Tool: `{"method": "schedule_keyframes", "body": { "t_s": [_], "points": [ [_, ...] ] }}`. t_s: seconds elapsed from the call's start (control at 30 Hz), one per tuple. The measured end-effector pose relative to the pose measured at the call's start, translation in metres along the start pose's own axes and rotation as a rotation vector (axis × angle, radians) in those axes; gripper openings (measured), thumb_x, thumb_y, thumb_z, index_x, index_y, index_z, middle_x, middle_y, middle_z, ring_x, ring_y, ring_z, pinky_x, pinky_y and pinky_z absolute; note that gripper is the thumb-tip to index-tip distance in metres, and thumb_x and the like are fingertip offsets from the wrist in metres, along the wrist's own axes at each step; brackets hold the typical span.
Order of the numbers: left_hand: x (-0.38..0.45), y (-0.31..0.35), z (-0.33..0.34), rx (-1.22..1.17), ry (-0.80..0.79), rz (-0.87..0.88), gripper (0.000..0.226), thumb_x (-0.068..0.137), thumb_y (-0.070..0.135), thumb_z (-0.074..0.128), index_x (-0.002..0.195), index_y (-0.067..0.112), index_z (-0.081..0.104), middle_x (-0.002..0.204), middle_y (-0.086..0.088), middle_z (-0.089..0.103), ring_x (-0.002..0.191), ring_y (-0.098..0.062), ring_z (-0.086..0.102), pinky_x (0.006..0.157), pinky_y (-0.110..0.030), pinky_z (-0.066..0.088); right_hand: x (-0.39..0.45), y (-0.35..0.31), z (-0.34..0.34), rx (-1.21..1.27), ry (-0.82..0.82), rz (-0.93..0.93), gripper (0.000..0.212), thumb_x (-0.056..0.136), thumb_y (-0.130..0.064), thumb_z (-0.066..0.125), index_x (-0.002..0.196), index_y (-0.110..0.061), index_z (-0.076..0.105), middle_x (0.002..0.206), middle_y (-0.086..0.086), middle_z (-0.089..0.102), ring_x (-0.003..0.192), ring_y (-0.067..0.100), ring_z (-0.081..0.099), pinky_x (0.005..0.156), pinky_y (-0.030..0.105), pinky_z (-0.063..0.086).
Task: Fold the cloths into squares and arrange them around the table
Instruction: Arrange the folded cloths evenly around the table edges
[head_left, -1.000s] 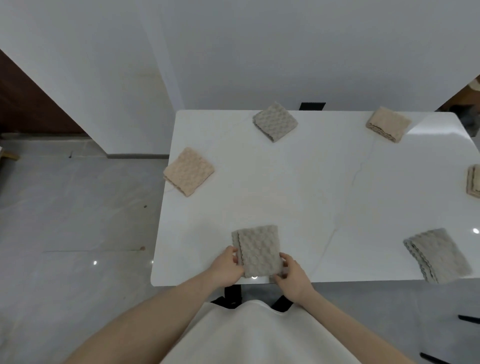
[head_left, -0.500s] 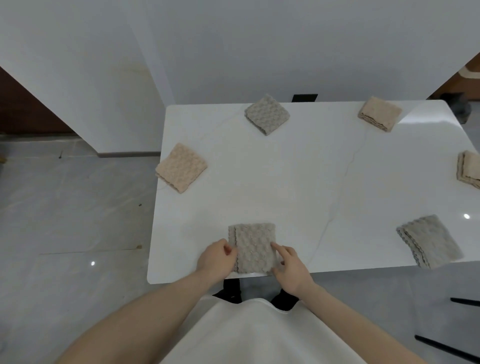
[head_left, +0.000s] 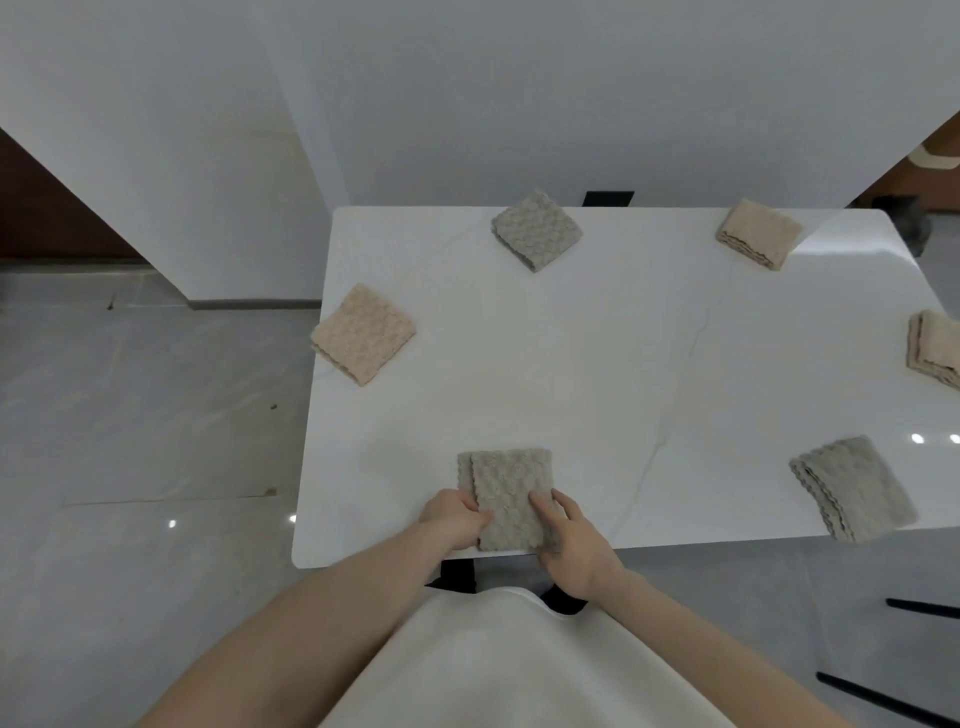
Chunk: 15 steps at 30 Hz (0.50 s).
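Observation:
A folded grey cloth (head_left: 506, 488) lies at the near edge of the white table (head_left: 597, 364). My left hand (head_left: 452, 519) pinches its lower left edge. My right hand (head_left: 576, 551) holds the lower right part, fingers spread flat on top. Other folded squares sit around the table: a beige cloth (head_left: 363, 332) at the left edge, a grey cloth (head_left: 536, 229) at the far side, a beige cloth (head_left: 759, 234) at the far right, a beige cloth (head_left: 935, 345) cut off by the right border, and a grey cloth (head_left: 854, 488) at the near right.
White walls stand behind the table. A grey tiled floor (head_left: 145, 441) lies to the left. Black chair legs (head_left: 919, 608) show at the lower right. My white top fills the bottom of the view.
My right hand's fingers have slid from the cloth's right edge onto its top. My left hand stays at the left edge. The cloth has stayed near the table's front edge.

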<state>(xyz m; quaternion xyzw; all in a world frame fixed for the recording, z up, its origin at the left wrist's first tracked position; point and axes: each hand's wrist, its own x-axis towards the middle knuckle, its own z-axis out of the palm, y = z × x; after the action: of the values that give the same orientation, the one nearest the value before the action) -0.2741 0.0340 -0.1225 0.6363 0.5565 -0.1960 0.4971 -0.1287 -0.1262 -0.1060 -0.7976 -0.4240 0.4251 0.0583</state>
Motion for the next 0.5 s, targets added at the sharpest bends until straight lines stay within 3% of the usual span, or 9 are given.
{"method": "schedule_keyframes", "body": {
  "t_s": [0.1, 0.17, 0.27, 0.33, 0.4, 0.47, 0.5],
  "points": [
    [-0.002, -0.005, -0.001, 0.026, 0.016, -0.009, 0.016, 0.093, 0.043, 0.061, 0.099, 0.028, 0.063, 0.112, 0.001, 0.068, 0.107, -0.022, 0.066, 0.093, -0.029, 0.051, 0.001, -0.003, 0.0, -0.059, -0.086, 0.053, 0.084, 0.092, -0.023, 0.057, 0.161, -0.037, 0.01, 0.169, 0.003, -0.001, 0.143, 0.035, 0.037, 0.115, 0.037, 0.037],
    [0.002, -0.013, 0.001, 0.035, -0.002, -0.023, 0.034, 0.095, 0.045, 0.053, 0.117, 0.021, 0.063, 0.115, 0.0, 0.069, 0.106, -0.024, 0.067, 0.096, -0.033, 0.052, 0.0, -0.003, -0.001, -0.11, -0.134, 0.09, 0.087, 0.092, -0.024, 0.056, 0.162, -0.036, 0.005, 0.17, 0.001, -0.002, 0.146, 0.036, 0.028, 0.118, 0.037, 0.031],
    [-0.004, -0.024, 0.003, 0.174, 0.015, 0.03, 0.035, 0.096, 0.05, 0.048, 0.11, 0.021, 0.062, 0.106, 0.0, 0.071, 0.099, -0.023, 0.067, 0.089, -0.035, 0.054, 0.001, -0.003, -0.002, -0.149, -0.165, 0.099, 0.089, 0.092, -0.026, 0.056, 0.162, -0.035, 0.002, 0.17, 0.002, -0.001, 0.148, 0.036, 0.024, 0.12, 0.037, 0.027],
    [-0.012, -0.027, 0.001, 0.276, 0.135, 0.158, 0.024, 0.098, 0.048, 0.049, 0.1, 0.025, 0.057, 0.101, 0.003, 0.067, 0.094, -0.021, 0.063, 0.082, -0.036, 0.052, 0.001, -0.004, -0.002, -0.141, -0.164, 0.103, 0.089, 0.091, -0.028, 0.057, 0.162, -0.035, 0.002, 0.17, 0.002, -0.001, 0.148, 0.037, 0.025, 0.121, 0.038, 0.027],
    [-0.019, -0.026, -0.002, 0.351, 0.276, 0.371, 0.013, 0.098, 0.037, 0.052, 0.102, 0.025, 0.053, 0.107, 0.004, 0.059, 0.096, -0.02, 0.059, 0.083, -0.039, 0.051, 0.001, -0.005, -0.002, -0.127, -0.155, 0.104, 0.089, 0.091, -0.029, 0.057, 0.162, -0.035, 0.003, 0.17, 0.002, -0.001, 0.147, 0.038, 0.026, 0.12, 0.039, 0.028],
    [-0.02, -0.025, -0.005, 0.472, 0.333, 0.639, 0.029, 0.094, 0.027, 0.055, 0.123, 0.023, 0.052, 0.129, 0.002, 0.049, 0.113, -0.021, 0.053, 0.094, -0.037, 0.048, -0.002, -0.005, -0.001, -0.125, -0.151, 0.097, 0.09, 0.091, -0.028, 0.057, 0.162, -0.035, 0.002, 0.17, 0.001, -0.001, 0.147, 0.037, 0.026, 0.12, 0.039, 0.029],
    [-0.018, -0.025, -0.006, 0.554, 0.28, 0.721, 0.045, 0.092, 0.025, 0.055, 0.136, 0.023, 0.048, 0.144, 0.0, 0.041, 0.127, -0.023, 0.046, 0.102, -0.038, 0.045, -0.002, -0.005, -0.001, -0.126, -0.149, 0.093, 0.09, 0.091, -0.027, 0.057, 0.162, -0.034, 0.001, 0.17, 0.002, -0.001, 0.147, 0.037, 0.026, 0.12, 0.039, 0.029]
  ]
}}
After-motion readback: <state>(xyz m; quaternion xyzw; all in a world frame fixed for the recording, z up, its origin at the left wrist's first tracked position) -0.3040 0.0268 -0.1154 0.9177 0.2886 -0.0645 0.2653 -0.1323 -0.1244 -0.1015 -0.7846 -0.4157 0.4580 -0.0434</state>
